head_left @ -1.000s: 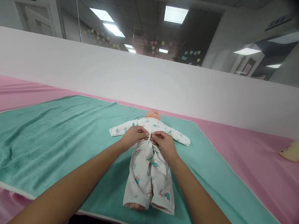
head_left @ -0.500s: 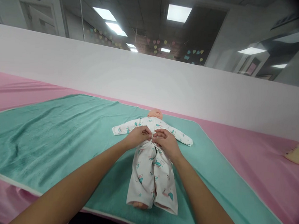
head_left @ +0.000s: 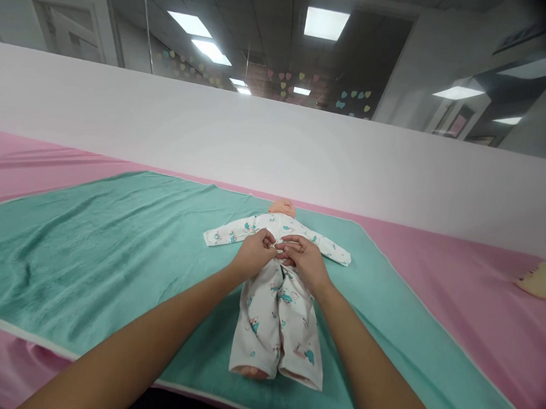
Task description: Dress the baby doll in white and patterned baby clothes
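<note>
A baby doll (head_left: 282,206) lies on its back, head away from me, arms spread. It wears a white printed outfit (head_left: 258,315) with long sleeves and wide legs; toes peep from the left leg opening. My left hand (head_left: 256,252) pinches the cloth at the front opening near the waist. Facing it, my right hand (head_left: 303,256) is closed on the opposite edge of the same opening. The fingertips of both hands almost meet, and they hide the fastening between them.
Under the doll spreads a teal blanket (head_left: 124,250), wrinkled on the left, over a pink cloth (head_left: 459,280). A low white wall (head_left: 259,141) with glass above it runs behind. At the far right edge is a pale yellow object (head_left: 543,278), partly cut off.
Both hands stay at the outfit's front opening. My left hand has turned a little, its fingers curling closer to the right fingertips. The view has shifted slightly.
</note>
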A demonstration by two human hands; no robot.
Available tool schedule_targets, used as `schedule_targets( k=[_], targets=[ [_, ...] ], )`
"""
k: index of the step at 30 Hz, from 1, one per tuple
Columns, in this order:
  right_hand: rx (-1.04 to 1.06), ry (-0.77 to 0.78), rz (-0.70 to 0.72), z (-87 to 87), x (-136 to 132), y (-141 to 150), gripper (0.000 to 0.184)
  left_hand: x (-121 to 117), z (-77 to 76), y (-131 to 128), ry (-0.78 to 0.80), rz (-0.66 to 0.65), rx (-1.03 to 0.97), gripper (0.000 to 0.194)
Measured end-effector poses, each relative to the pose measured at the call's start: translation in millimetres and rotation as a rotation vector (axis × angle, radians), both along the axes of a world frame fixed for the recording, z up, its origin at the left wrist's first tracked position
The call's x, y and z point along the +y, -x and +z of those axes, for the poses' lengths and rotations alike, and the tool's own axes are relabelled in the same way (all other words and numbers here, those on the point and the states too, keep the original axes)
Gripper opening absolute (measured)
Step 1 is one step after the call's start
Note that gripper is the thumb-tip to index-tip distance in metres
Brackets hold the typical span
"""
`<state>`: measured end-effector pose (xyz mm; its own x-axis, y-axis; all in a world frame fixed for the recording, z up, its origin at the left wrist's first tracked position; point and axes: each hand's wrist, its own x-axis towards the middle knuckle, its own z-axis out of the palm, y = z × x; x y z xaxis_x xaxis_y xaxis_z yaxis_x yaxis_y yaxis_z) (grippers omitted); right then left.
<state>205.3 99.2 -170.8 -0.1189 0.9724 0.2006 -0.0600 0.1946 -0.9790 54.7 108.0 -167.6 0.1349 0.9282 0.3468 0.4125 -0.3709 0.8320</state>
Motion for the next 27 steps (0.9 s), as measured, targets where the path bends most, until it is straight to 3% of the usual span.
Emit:
schedule_targets(
  k=[8,14,20,27],
  targets=[
    [0.013,0.01,-0.026,4.1,-5,3,0.03,3,-7.6,-7,-0.03,0.097,-0.054,0.013],
    [0.013,-0.013,-0.047,1.2,-2,5,0.027,-2,-2.7,-13,0.015,0.148,-0.107,0.018],
    [-0.024,-0.09,-0.142,-3.9,0,12,0.023,1,-5.1,-12,0.039,0.082,-0.227,0.024],
    [-0.052,-0.083,-0.156,-3.4,-1,12,0.019,7,-11.7,-4,0.047,-0.011,-0.293,0.028]
  ],
)
